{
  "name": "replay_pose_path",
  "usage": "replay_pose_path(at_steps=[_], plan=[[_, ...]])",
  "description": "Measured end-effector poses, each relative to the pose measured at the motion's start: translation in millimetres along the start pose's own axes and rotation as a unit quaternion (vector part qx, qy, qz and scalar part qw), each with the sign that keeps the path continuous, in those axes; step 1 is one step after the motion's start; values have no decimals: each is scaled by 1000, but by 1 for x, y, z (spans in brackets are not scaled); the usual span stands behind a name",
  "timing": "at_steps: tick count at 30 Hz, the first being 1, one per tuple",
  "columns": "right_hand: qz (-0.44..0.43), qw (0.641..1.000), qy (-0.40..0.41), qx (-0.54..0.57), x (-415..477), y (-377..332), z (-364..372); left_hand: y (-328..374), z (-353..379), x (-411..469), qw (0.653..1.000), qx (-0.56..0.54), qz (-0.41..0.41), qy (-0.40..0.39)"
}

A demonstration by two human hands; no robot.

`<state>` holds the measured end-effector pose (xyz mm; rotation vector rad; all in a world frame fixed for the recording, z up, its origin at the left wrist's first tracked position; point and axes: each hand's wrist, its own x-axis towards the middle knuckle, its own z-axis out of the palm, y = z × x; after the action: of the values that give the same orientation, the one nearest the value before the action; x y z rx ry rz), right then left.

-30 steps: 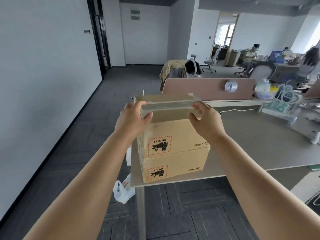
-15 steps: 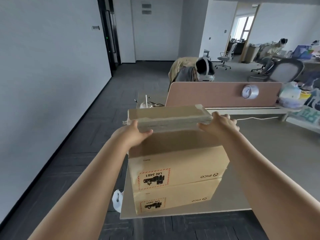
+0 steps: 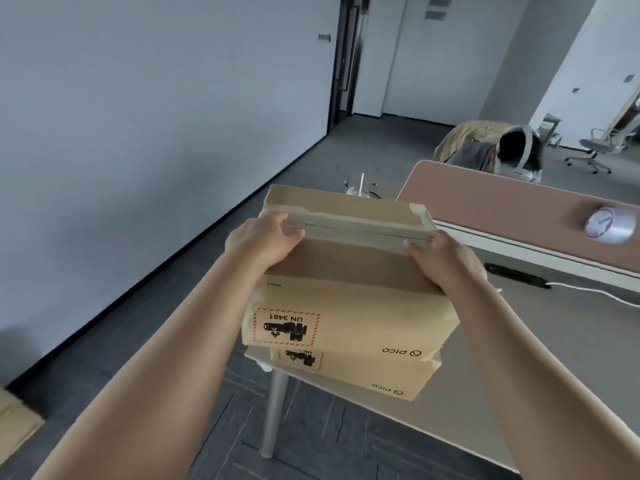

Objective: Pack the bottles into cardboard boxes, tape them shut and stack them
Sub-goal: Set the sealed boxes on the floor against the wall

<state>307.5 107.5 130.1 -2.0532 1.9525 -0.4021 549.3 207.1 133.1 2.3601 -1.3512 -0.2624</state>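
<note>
At the far left, a flattened piece of cardboard [image 3: 17, 424] lies on the grey carpet by the wall. Next comes the left hand [image 3: 263, 239], clasping the left end of the top box [image 3: 349, 271]: its fingers [image 3: 275, 219] curl over the upper edge and the thumb lies along the taped seam. This box is closed, with a strip of tape running across its lid, and it sits slightly skewed on a lower box [image 3: 360, 374] of the same kind (both show a red-bordered UN 3481 label and a PICO mark, upside down from here). The stack stands at the near left corner of the table [image 3: 554, 341]. The right hand [image 3: 446, 261] grips the right end of the top box, fingers bent round its upper edge. Further right on the table lies a black power strip [image 3: 517, 275] with a white cable. Behind it stands a pink partition [image 3: 502, 206], and a roll of tape [image 3: 609, 226] rests at its right end. A seated person [image 3: 516, 147] shows beyond the partition.
</note>
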Motion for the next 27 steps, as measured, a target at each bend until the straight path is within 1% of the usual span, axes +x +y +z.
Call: replay_pose_path(at_steps=[3,6,11,15,18,27], plan=[[-56,998,-16,-9,-14,-28,7,-34,-13,-24,999,-20,-49,15],[-111,993,-30,-14,-32,-64,19,-71,-27,-52,995,-11,-96,28],[-206,977,-56,3,-78,-139,54,-149,-59,-106,978,-13,-192,76],[-294,951,-94,9,-133,-207,91,-227,-84,-158,954,-24,-274,118],[-343,931,-126,14,-181,-257,123,-283,-104,-203,934,-27,-326,142],[-467,854,-228,21,-385,-413,229,-478,-182,-360,869,-24,-453,198]])
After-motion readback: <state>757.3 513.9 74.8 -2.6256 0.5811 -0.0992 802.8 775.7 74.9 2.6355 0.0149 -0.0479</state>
